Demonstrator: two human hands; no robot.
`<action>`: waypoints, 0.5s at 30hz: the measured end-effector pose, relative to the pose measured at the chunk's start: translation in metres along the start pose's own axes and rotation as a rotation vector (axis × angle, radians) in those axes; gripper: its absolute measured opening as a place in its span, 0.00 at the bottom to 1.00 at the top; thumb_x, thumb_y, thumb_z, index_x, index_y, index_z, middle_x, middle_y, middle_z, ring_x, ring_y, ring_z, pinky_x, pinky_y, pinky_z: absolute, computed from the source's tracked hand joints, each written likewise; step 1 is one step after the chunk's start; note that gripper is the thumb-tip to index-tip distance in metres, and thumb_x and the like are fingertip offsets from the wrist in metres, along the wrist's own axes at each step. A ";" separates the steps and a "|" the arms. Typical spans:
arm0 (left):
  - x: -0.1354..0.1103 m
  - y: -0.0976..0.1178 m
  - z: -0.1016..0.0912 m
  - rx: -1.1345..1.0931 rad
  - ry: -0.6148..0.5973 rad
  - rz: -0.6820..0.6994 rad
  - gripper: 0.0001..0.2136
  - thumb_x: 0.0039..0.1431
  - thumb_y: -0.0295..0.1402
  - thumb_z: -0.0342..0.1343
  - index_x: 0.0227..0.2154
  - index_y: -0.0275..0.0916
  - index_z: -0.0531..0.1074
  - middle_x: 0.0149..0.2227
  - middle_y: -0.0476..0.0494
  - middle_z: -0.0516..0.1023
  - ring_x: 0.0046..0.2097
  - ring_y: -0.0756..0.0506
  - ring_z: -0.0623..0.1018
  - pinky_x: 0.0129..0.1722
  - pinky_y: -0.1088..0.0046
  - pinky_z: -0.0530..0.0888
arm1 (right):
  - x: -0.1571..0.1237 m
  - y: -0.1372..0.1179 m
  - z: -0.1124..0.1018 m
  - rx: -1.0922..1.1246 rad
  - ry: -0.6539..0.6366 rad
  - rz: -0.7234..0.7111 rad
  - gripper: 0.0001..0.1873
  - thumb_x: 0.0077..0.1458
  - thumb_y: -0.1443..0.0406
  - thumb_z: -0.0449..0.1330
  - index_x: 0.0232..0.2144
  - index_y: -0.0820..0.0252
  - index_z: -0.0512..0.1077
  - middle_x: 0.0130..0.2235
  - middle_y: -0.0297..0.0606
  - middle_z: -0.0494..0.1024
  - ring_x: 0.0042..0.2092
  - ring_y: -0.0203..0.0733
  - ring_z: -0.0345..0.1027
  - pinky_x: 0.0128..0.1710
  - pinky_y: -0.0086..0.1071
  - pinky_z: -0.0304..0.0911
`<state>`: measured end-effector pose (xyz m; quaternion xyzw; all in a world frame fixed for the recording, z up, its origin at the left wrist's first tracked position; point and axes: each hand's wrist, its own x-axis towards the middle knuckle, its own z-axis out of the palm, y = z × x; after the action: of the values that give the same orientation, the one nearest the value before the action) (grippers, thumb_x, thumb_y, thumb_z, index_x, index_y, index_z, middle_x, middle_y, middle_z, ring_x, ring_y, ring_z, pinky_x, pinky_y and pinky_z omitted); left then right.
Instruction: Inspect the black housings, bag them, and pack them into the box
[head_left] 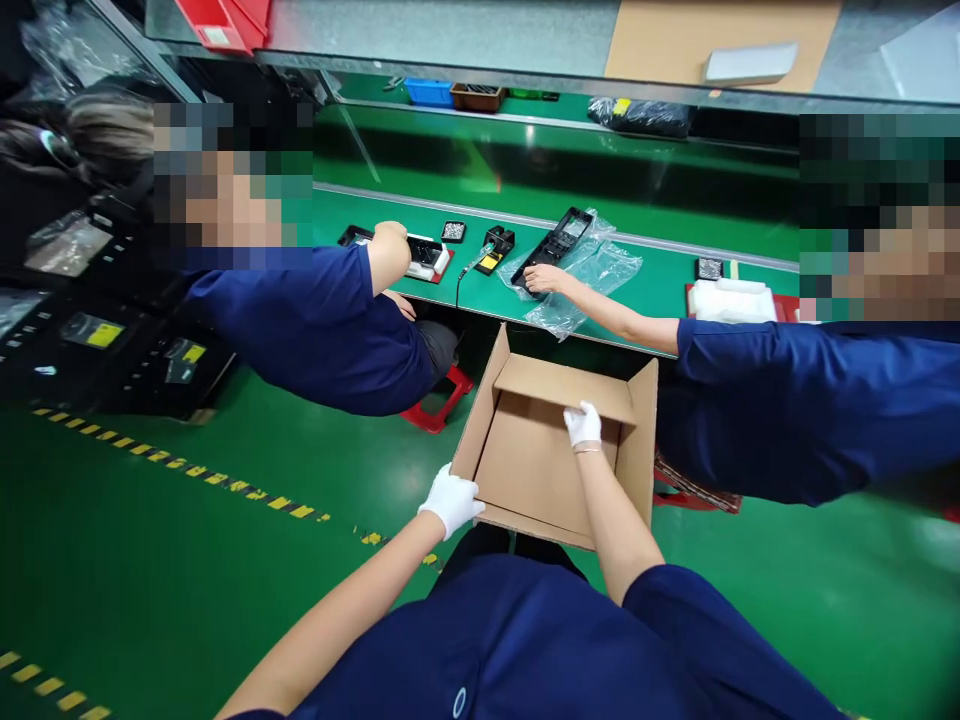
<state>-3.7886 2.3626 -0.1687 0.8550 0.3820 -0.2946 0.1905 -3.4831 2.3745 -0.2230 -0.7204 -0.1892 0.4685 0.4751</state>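
In front of my body is an open-topped cardboard box, its near side close to my waist. My left hand, in a white glove, is closed on the box's near left corner. Reaching over the inside, my gloved right hand has its fingers curled at the lower edge of the far cardboard flap. The fingertips are partly hidden there. The visible bottom of the box is bare cardboard.
A green workbench runs beyond the box, holding a soldering iron stand. A co-worker's hand touches a black plastic housing on clear bags. Co-workers sit left and right, near red stools. Black crates stand left.
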 end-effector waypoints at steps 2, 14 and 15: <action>0.003 0.001 0.003 -0.008 0.012 -0.032 0.15 0.62 0.39 0.52 0.41 0.39 0.81 0.43 0.35 0.85 0.50 0.36 0.81 0.61 0.55 0.62 | 0.023 -0.017 -0.009 0.125 0.122 0.040 0.21 0.67 0.55 0.58 0.56 0.61 0.69 0.53 0.44 0.74 0.48 0.43 0.73 0.46 0.41 0.74; 0.007 0.012 0.006 -0.014 0.046 -0.079 0.13 0.62 0.26 0.49 0.42 0.35 0.78 0.44 0.33 0.83 0.51 0.36 0.81 0.58 0.56 0.64 | 0.100 -0.077 -0.042 0.359 0.130 0.042 0.19 0.67 0.55 0.58 0.51 0.63 0.71 0.48 0.42 0.76 0.44 0.40 0.74 0.43 0.38 0.74; 0.007 0.012 0.006 -0.007 0.043 -0.085 0.13 0.63 0.26 0.48 0.43 0.35 0.78 0.44 0.32 0.83 0.51 0.36 0.81 0.58 0.56 0.64 | 0.094 -0.068 -0.046 0.352 0.120 0.023 0.19 0.67 0.56 0.58 0.52 0.62 0.71 0.49 0.42 0.76 0.45 0.41 0.74 0.44 0.39 0.74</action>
<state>-3.7775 2.3553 -0.1771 0.8433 0.4232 -0.2828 0.1726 -3.3861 2.4517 -0.2059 -0.6551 -0.0674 0.4559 0.5987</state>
